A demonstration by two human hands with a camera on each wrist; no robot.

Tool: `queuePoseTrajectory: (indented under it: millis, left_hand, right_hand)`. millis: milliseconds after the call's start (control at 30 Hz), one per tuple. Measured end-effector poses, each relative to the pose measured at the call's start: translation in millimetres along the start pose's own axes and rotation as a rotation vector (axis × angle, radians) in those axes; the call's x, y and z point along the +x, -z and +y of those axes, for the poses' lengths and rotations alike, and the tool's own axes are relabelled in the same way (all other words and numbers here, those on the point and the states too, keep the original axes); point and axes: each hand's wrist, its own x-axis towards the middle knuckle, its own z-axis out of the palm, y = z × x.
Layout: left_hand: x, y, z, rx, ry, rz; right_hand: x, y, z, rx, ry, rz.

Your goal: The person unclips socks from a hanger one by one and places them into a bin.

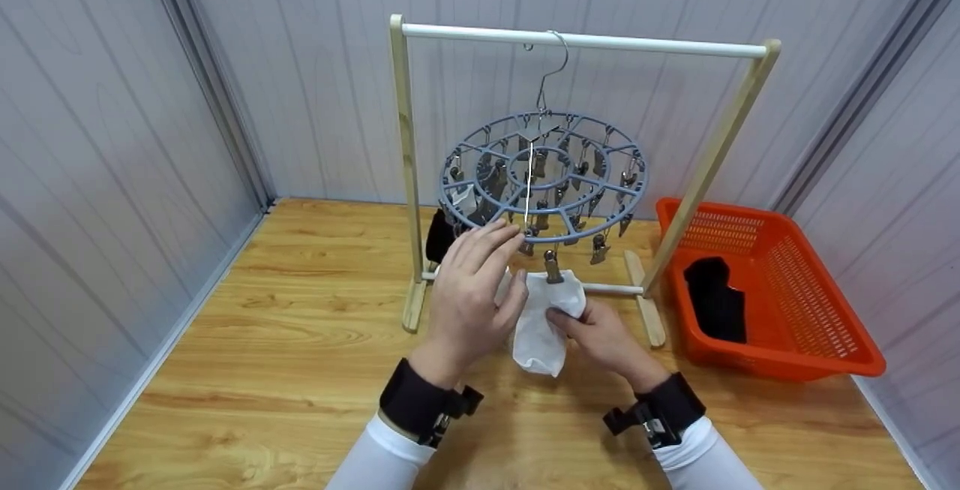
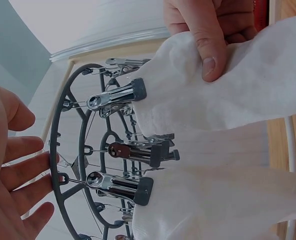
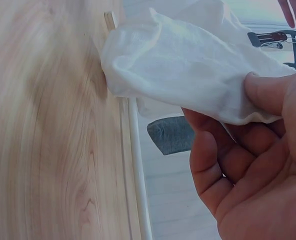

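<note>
One white sock pinched by right hand, one round hanger, left hand loosely outstretched beside it

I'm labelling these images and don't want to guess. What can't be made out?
Head view: most of the second white sock, hidden behind the left hand.
Head view: how many pieces make up the black cloth in the orange basket; too dark to separate.
Left wrist view: the toe of the white sock in the right hand, cut off by the right edge.
</note>
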Motion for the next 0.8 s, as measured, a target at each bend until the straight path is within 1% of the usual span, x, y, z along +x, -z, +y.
queuePoseTrajectory:
  millis: [233, 400, 533, 733, 800]
  left_hand:
    - [-0.4, 0.3, 0.5, -0.004, 0.006, 0.003]
    - [0.8, 0.9, 1.0, -0.014, -0.006, 0.024]
    - [1.9, 1.2, 1.8, -0.026, -0.025, 0.061]
    - [2.1, 0.4, 2.6, -0.03, -0.052, 0.138]
    - [1.7, -0.4, 2.6, -0.034, -0.058, 0.15]
  right_hand:
    - [0.3, 0.0, -0.8, 0.025, 0.041, -0.011]
    - [0.7, 0.3, -1.0, 0.02, 0.048, -0.006]
    - [0.9, 0.9, -1.8, 0.02, 0.051, -0.016]
    - [1.1, 1.2, -2.4, 0.008, 0.048, -0.029]
    - [0.9, 1.1, -2.3, 0.008, 0.049, -0.03]
